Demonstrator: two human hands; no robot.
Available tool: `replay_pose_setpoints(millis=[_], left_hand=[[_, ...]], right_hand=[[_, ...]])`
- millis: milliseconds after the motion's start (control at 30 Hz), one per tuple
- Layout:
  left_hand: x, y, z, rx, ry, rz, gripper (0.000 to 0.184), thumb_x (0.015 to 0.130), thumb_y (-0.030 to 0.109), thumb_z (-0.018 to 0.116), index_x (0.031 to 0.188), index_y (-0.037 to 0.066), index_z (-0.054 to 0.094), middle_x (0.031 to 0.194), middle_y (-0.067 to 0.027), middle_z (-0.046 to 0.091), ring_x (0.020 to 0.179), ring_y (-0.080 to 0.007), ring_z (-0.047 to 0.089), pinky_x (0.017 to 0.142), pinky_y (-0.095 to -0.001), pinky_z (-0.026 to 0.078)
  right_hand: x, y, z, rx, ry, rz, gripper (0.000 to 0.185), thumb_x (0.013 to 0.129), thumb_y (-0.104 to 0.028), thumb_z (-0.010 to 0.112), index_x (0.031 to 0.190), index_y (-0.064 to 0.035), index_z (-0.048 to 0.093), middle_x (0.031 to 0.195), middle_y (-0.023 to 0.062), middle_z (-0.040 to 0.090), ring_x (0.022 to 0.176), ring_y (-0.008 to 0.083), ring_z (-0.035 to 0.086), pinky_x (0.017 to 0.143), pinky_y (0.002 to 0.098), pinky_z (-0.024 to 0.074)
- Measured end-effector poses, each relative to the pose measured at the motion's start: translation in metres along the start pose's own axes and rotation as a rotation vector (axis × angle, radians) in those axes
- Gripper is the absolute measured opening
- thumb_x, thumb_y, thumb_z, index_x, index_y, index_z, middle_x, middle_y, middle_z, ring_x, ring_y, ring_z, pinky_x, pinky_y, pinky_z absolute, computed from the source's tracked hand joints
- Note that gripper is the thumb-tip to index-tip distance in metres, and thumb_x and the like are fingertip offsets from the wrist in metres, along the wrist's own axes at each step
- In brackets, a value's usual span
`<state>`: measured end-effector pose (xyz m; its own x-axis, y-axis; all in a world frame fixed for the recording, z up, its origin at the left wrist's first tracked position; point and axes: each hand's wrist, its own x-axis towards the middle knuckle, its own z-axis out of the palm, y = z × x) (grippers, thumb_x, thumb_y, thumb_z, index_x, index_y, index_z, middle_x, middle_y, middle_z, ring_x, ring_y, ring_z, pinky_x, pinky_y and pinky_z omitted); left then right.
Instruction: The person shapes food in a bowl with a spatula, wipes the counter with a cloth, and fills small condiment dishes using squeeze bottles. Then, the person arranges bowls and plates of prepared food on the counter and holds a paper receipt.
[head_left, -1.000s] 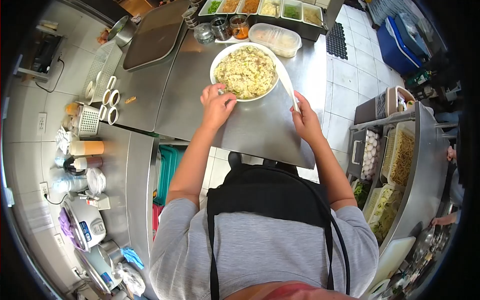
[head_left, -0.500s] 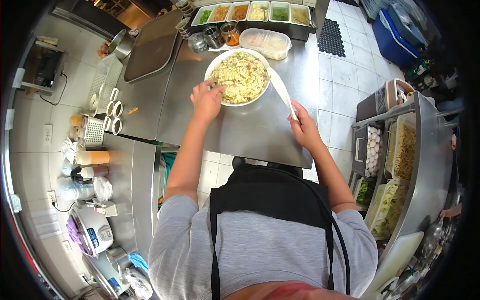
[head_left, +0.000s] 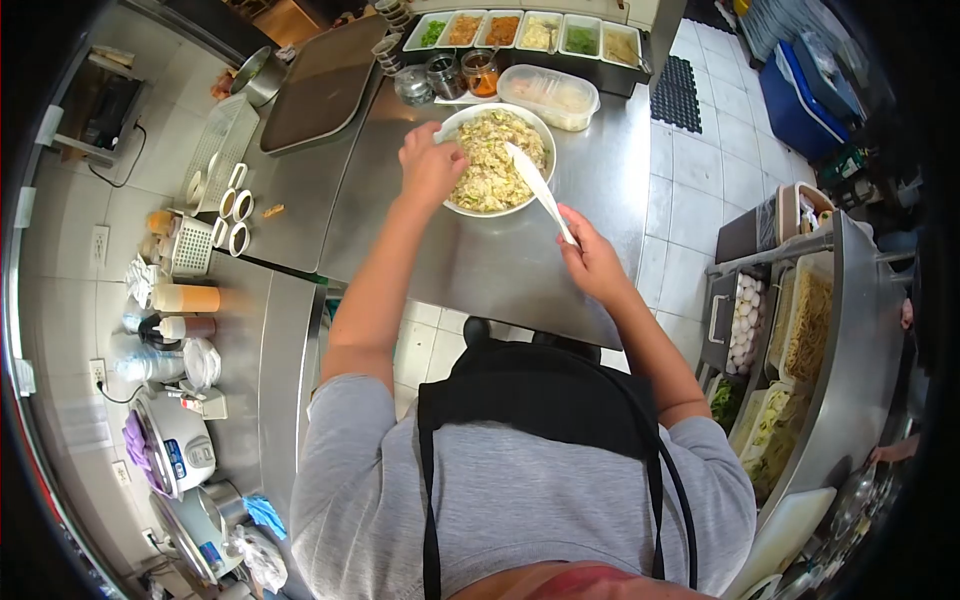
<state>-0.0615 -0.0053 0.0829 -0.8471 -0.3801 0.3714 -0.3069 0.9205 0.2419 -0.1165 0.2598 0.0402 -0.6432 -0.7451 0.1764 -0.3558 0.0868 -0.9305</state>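
A white bowl (head_left: 538, 197) filled with a pale rice-like mixture (head_left: 492, 165) with green bits stands on the steel table (head_left: 470, 270). My right hand (head_left: 592, 250) is closed round the handle of a white paddle (head_left: 536, 183), whose blade rests over the middle of the mixture. At the bowl's left rim is my left hand (head_left: 431, 165), fingers curled and fingertips close to the rim. Whether the fingers hold the rim is hidden.
Behind the bowl are a lidded plastic container (head_left: 549, 95), jars (head_left: 480, 73) and a row of topping tubs (head_left: 541, 32). A brown tray (head_left: 318, 90) lies at the back left. Measuring cups (head_left: 239, 238) sit left. Another person's hand (head_left: 893, 451) shows at far right.
The paddle has swung from the bowl's right rim to over the middle of the mixture, with my right hand. My left hand has moved up along the left rim.
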Motion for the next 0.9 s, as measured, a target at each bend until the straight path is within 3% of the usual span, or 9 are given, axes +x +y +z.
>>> replay_pose_setpoints(millis=[167,300,367,467,533,600,700,767,900], left_hand=[[0.025,0.001,-0.005,0.082,-0.154,0.134,0.014,0.069,0.021,0.061,0.082,0.022,0.066,0.119,-0.0092,0.04,0.113,-0.0284,0.031,0.09,-0.0412,0.026],[0.034,-0.008,0.0,0.145,-0.137,0.003,0.028,0.072,0.02,0.058,0.1,0.025,0.06,0.123,-0.0121,0.036,0.116,-0.0296,0.029,0.092,-0.0429,0.026],[0.033,-0.009,0.002,0.123,-0.09,-0.114,0.034,0.074,0.02,0.056,0.108,0.025,0.055,0.125,-0.0141,0.034,0.115,-0.0309,0.03,0.091,-0.0436,0.028],[0.011,-0.005,-0.006,-0.043,-0.069,-0.22,0.033,0.076,0.022,0.055,0.109,0.016,0.053,0.122,-0.0175,0.037,0.111,-0.0322,0.036,0.089,-0.0416,0.033],[-0.012,-0.003,-0.01,-0.245,-0.142,-0.136,0.027,0.078,0.022,0.054,0.1,0.006,0.055,0.109,-0.0169,0.049,0.1,-0.0269,0.047,0.083,-0.0353,0.039],[-0.046,0.017,-0.011,-0.674,-0.326,-0.329,0.023,0.08,0.022,0.053,0.092,0.002,0.057,0.091,-0.0131,0.056,0.088,-0.0199,0.053,0.077,-0.0307,0.042],[-0.09,0.039,-0.019,-0.921,-0.525,-0.134,0.027,0.08,0.022,0.055,0.097,0.001,0.055,0.096,-0.0101,0.056,0.084,-0.0162,0.053,0.075,-0.0279,0.043],[-0.112,0.055,-0.038,-1.279,-0.425,-0.141,0.034,0.078,0.017,0.056,0.106,0.0,0.05,0.098,-0.0087,0.056,0.086,-0.0149,0.052,0.076,-0.0276,0.043],[-0.15,0.033,-0.074,-1.094,-0.218,-0.305,0.036,0.077,0.02,0.055,0.108,0.002,0.049,0.092,-0.0084,0.057,0.084,-0.0146,0.053,0.074,-0.0288,0.043]], right_hand=[[-0.006,-0.003,-0.006,0.001,-0.009,0.066,0.043,0.077,-0.004,0.046,0.12,-0.0071,0.04,0.104,0.0154,0.054,0.085,0.0267,0.057,0.072,0.0316,0.0443],[-0.012,0.001,-0.013,0.012,-0.003,0.097,0.044,0.078,-0.004,0.044,0.121,-0.0068,0.038,0.098,0.0131,0.057,0.077,0.0229,0.057,0.068,0.0298,0.0447],[-0.012,0.002,-0.012,0.246,-0.01,0.178,0.046,0.078,-0.001,0.04,0.124,-0.0049,0.033,0.089,0.01,0.055,0.074,0.0171,0.054,0.067,0.0269,0.043],[-0.009,-0.003,-0.014,0.551,-0.058,0.26,0.049,0.078,0.0,0.037,0.126,-0.0023,0.026,0.086,0.0097,0.054,0.074,0.016,0.052,0.07,0.0273,0.0422],[-0.004,-0.007,-0.012,0.676,-0.059,0.243,0.05,0.078,-0.001,0.037,0.126,-0.0012,0.023,0.088,0.0109,0.055,0.077,0.0175,0.053,0.074,0.0288,0.0414],[0.0,-0.009,0.003,0.748,-0.053,0.168,0.05,0.078,-0.001,0.037,0.125,-0.0005,0.021,0.091,0.012,0.055,0.082,0.0188,0.053,0.078,0.03,0.0397],[0.011,-0.019,0.025,0.753,-0.111,0.072,0.044,0.08,-0.005,0.04,0.121,-0.002,0.024,0.096,0.0162,0.055,0.094,0.022,0.05,0.087,0.0338,0.0355],[0.021,-0.033,0.049,0.84,-0.171,0.086,0.046,0.082,-0.005,0.041,0.124,-0.0027,0.023,0.099,0.0189,0.054,0.096,0.023,0.05,0.09,0.0348,0.0342],[0.031,-0.076,0.105,0.716,-0.341,0.078,0.05,0.081,0.002,0.038,0.127,0.0001,0.019,0.107,0.018,0.051,0.101,0.0223,0.048,0.093,0.0334,0.032]])
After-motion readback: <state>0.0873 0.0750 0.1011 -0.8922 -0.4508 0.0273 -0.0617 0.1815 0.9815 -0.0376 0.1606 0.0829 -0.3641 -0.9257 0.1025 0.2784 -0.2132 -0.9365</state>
